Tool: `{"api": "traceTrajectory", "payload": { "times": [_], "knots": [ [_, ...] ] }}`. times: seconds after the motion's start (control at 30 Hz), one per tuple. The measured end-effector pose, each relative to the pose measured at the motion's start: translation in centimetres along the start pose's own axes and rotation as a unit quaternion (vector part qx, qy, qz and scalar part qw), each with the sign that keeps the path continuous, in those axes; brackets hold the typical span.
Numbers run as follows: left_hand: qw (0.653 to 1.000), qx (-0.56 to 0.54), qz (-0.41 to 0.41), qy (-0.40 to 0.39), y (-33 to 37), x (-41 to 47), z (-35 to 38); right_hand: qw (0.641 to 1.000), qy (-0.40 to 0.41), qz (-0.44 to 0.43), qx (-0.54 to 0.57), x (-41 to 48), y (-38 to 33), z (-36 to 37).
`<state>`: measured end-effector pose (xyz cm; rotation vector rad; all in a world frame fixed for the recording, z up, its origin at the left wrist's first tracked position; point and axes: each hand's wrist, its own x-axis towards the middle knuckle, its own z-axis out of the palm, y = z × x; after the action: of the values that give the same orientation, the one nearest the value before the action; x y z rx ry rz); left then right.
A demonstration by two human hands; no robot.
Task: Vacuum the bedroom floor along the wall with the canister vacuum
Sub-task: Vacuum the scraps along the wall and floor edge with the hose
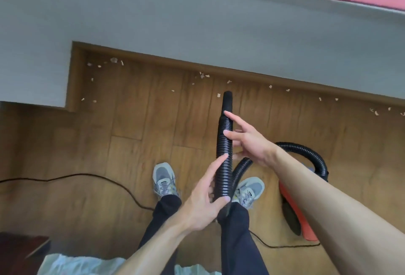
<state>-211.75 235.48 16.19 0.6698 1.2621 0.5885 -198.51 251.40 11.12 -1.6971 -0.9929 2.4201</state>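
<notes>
Clearly the wooden floor carries pale scraps all along its edge under the grey wall. The orange canister sits by the person's right foot, probably light enough to drag. Its black ribbed hose rises between both hands, nozzle end toward the wall; it looks bendy but springy, best gripped near the smooth tip. The left hand is loosely cupped around it, the right hand splayed, fingertips touching.
</notes>
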Motion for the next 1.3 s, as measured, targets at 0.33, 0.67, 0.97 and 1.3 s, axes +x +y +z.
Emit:
{"api": "traceTrajectory", "payload": {
  "times": [0.33, 0.67, 0.97, 1.3],
  "knots": [
    [0.996, -0.028, 0.006, 0.080, -2.6, -2.8, -10.5, 0.988, -0.049, 0.005, -0.148, 6.8, -3.4, 13.0],
    [0.971, -0.132, -0.014, 0.198, -4.7, -3.3, -15.4, 0.964, -0.064, -0.045, -0.255, 11.7, -4.5, 21.3],
    [0.979, -0.064, -0.010, 0.193, -4.7, -1.8, -13.0, 0.989, -0.072, 0.037, -0.127, 11.1, -3.4, 17.4],
    [0.989, -0.025, -0.069, 0.131, -4.4, 0.3, -8.2, 0.998, -0.016, 0.011, -0.067, 7.4, 0.6, 10.6]
  ]
}}
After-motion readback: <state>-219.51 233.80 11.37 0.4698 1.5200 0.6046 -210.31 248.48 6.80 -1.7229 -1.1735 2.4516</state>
